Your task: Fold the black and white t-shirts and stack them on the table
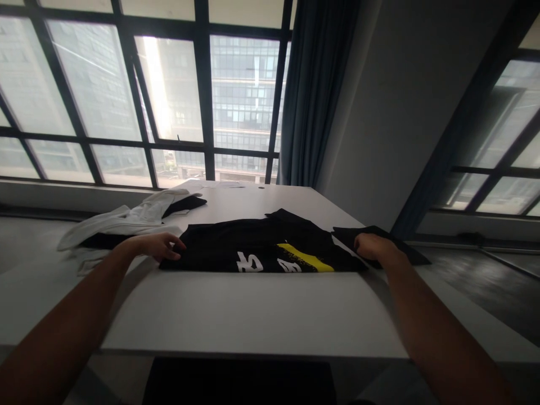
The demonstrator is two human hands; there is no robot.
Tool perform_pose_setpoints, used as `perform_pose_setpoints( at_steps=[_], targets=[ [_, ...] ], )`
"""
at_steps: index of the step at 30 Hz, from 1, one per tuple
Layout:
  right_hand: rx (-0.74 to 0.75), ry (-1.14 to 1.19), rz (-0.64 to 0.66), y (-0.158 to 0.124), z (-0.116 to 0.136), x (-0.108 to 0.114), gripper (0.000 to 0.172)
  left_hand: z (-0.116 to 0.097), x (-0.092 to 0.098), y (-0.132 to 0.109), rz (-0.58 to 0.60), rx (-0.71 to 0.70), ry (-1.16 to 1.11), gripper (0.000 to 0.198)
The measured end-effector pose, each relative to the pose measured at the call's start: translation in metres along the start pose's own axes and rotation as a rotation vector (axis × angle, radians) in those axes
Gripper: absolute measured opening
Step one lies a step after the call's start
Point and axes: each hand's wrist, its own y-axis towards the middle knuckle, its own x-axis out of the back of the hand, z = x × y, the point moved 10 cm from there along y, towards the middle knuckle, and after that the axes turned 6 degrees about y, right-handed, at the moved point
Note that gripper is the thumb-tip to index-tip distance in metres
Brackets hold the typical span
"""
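Note:
A black T-shirt (pixel 219 242) lies folded across the white table in front of me, its near edge straight. White lettering and a yellow stripe show on its front. At its left end, my left hand (pixel 162 246) has bent fingers closed around the shirt's edge, thumb and forefinger near the corner. My right hand (pixel 375 247) is curled at the opposite end, its fingers closed on the black cloth there; the fingertips are partly hidden. More dark fabric (pixel 407 251) spreads out beyond the right hand.
A loose heap of white and black clothes (pixel 122 222) lies left of the shirt. The white table (pixel 253 315) reaches back toward the windows and a blue curtain (pixel 310 95). Below the table's near edge is a dark shape (pixel 238 382).

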Motion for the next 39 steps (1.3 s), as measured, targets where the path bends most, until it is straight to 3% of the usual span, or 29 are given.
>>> perform_pose_setpoints(
  at_steps=[2,4,6,7,10,13,20,26,33,36,39],
  targets=[
    [0.056,-0.068,-0.105,-0.003,0.025,0.009,0.034,-0.005,0.005,0.000,-0.018,-0.001,0.015,0.074],
    [0.242,-0.064,-0.153,-0.008,0.067,0.004,0.043,-0.018,0.023,0.002,-0.217,-0.047,0.076,0.072],
    [0.396,-0.037,-0.056,-0.013,0.103,-0.024,0.052,-0.035,0.031,0.003,-0.384,-0.145,0.123,0.069],
    [0.412,-0.038,0.027,-0.013,0.111,-0.043,0.057,-0.044,0.028,0.006,-0.404,-0.207,0.135,0.068],
    [0.313,-0.086,0.227,-0.008,0.107,-0.092,0.066,-0.057,0.004,0.016,-0.304,-0.348,0.164,0.063],
    [0.244,-0.092,0.267,0.000,0.091,-0.107,0.069,-0.049,-0.006,0.024,-0.248,-0.316,0.198,0.053],
    [0.293,-0.091,0.179,0.008,0.086,-0.095,0.071,-0.035,-0.015,0.021,-0.057,-0.243,0.225,0.043],
    [0.271,-0.088,0.234,0.007,0.086,-0.104,0.065,-0.037,0.012,0.020,-0.412,-0.198,0.340,0.030],
    [0.349,-0.102,0.096,0.025,0.104,-0.081,0.056,-0.037,0.016,0.040,-0.462,-0.149,0.458,0.035],
    [0.377,-0.128,0.004,0.050,0.129,-0.065,0.052,-0.037,0.028,0.059,-0.499,-0.113,0.484,0.043],
    [0.387,-0.140,0.012,0.085,0.156,-0.064,0.050,-0.037,0.041,0.083,-0.540,-0.099,0.478,0.055]
  ],
)
